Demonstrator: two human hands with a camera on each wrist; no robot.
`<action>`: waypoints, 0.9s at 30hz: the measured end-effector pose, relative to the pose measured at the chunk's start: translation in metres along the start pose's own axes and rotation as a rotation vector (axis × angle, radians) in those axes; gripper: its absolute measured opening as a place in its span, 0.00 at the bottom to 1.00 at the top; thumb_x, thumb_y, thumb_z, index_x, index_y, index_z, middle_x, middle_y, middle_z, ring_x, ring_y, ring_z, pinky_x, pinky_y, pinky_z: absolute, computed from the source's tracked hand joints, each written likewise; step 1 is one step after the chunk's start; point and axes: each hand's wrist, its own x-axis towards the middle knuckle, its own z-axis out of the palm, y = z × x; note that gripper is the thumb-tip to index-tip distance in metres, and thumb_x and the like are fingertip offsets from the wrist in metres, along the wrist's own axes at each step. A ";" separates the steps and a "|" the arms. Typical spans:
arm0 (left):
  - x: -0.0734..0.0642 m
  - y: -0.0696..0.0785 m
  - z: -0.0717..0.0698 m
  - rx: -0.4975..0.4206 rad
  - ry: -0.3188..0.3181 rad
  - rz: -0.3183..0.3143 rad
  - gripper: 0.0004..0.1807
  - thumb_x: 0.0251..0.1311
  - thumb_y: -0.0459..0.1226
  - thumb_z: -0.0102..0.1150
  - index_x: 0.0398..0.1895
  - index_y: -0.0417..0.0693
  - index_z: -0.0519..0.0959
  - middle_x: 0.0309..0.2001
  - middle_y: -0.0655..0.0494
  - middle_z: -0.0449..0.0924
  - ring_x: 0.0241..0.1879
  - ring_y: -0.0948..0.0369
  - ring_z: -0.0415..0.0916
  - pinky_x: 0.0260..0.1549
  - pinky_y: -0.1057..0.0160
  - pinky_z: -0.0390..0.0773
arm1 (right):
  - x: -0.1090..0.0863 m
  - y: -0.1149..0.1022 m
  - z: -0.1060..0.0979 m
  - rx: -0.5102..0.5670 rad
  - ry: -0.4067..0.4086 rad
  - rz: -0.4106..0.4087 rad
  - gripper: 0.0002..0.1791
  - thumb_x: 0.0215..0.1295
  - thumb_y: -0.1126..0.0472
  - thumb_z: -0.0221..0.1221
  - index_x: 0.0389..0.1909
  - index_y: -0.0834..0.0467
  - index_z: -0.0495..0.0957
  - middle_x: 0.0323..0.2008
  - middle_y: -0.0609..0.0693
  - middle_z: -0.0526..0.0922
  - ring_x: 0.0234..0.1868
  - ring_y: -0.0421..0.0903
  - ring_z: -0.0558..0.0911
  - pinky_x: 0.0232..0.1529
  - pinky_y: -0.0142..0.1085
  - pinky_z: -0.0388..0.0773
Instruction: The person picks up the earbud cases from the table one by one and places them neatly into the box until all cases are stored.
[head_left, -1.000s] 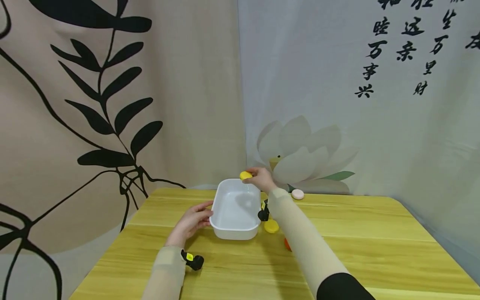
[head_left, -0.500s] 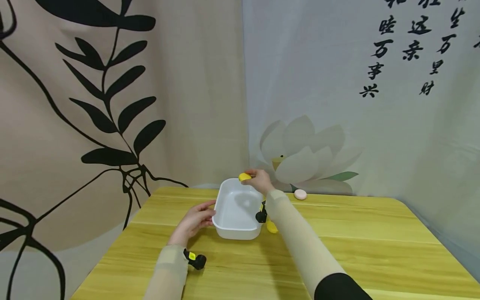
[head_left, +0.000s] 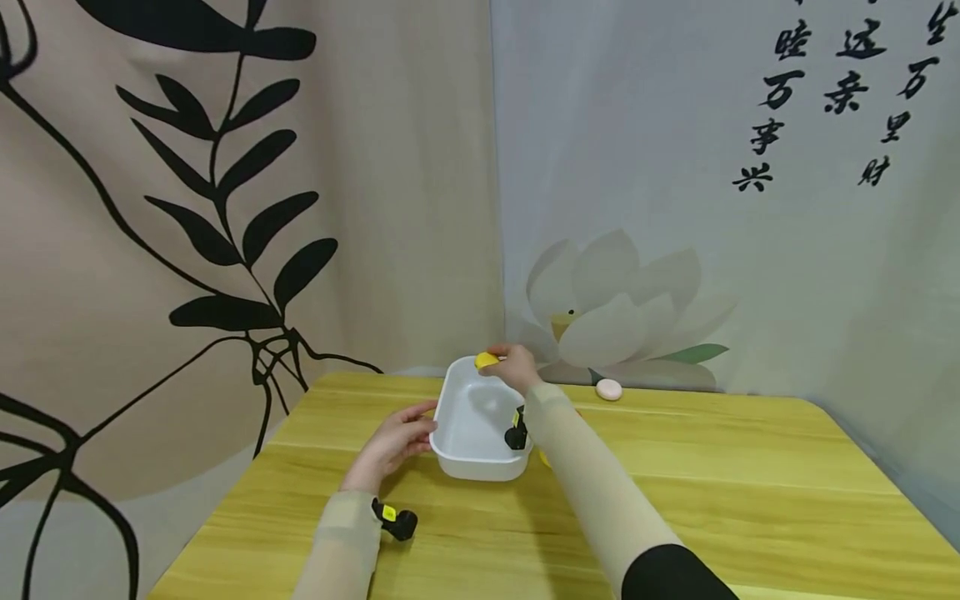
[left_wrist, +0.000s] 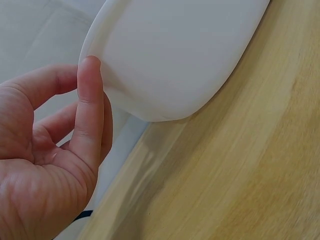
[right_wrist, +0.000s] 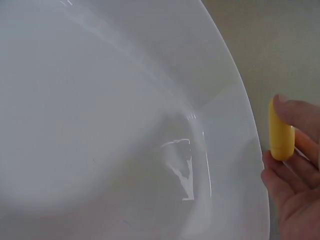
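A white rectangular basin (head_left: 480, 467) with rounded corners stands on the table. My left hand (head_left: 393, 442) is at its left side, its fairly straight fingers touching the outside of the wall near the rim in the left wrist view. My right hand (head_left: 516, 367) pinches a thick yellow disc (head_left: 486, 361) with rounded edges between thumb and fingers. This disc is above the basin's far rim in the head view. The right wrist view has the yellow disc (right_wrist: 281, 132) edge-on, just beyond the basin's rim (right_wrist: 245, 100). Nothing lies in the visible part of the basin.
On the wooden table (head_left: 712, 475), a pale pink disc (head_left: 609, 389) lies near the back edge. A second yellow disc (head_left: 544, 458) is mostly hidden by the basin and my right forearm. A printed cloth (head_left: 420, 167) hangs behind the table.
My right hand has lowered slightly and shifted left relative to the basin with the yellow disc. The left hand keeps touching the basin. My right forearm now covers more of the second yellow disc.
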 end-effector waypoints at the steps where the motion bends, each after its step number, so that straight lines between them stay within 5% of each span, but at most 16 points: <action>1: 0.000 0.001 0.000 -0.006 0.002 0.000 0.29 0.62 0.28 0.57 0.68 0.36 0.66 0.38 0.45 0.76 0.27 0.61 0.76 0.29 0.67 0.80 | 0.001 -0.001 0.001 -0.001 0.005 0.003 0.25 0.54 0.63 0.70 0.54 0.62 0.80 0.51 0.55 0.81 0.50 0.51 0.78 0.52 0.39 0.76; 16: -0.002 0.001 0.000 0.010 -0.005 -0.002 0.28 0.64 0.27 0.54 0.68 0.38 0.66 0.44 0.35 0.74 0.28 0.59 0.77 0.32 0.64 0.81 | 0.000 0.001 0.012 -0.074 0.025 -0.009 0.28 0.49 0.62 0.72 0.54 0.62 0.81 0.52 0.54 0.82 0.54 0.52 0.78 0.56 0.41 0.72; 27: -0.002 0.001 0.001 0.006 -0.018 0.009 0.29 0.63 0.27 0.55 0.68 0.35 0.64 0.41 0.43 0.75 0.26 0.62 0.76 0.30 0.67 0.81 | 0.001 0.003 0.019 -0.055 -0.004 -0.004 0.28 0.48 0.64 0.72 0.53 0.64 0.81 0.52 0.56 0.82 0.53 0.52 0.78 0.55 0.40 0.72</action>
